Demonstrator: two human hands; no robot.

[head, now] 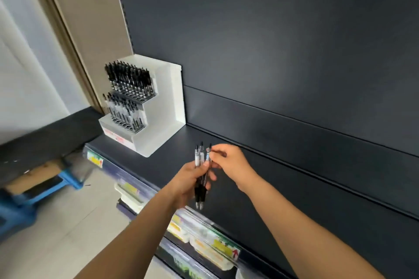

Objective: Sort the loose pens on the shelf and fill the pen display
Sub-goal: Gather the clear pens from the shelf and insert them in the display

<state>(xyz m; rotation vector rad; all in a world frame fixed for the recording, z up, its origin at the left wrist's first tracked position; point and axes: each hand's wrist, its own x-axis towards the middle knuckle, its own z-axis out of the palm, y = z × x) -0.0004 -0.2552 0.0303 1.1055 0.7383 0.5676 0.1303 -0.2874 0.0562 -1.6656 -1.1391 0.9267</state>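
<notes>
Some pens are gripped upright in the left hand above the shelf, right of the display. The top of one is pinched by the right hand. Their count is obscured by fingers and blur.

Bright, even light, no hard shadows. A pale sheen lies on the dark back panel above and right of the pen display. Left of and below the display, the floor and a blue object smear with motion blur; the pens lower right of it look sharper.

Matt dark shelf, glossy white plastic pen display, shiny plastic pens.
</notes>
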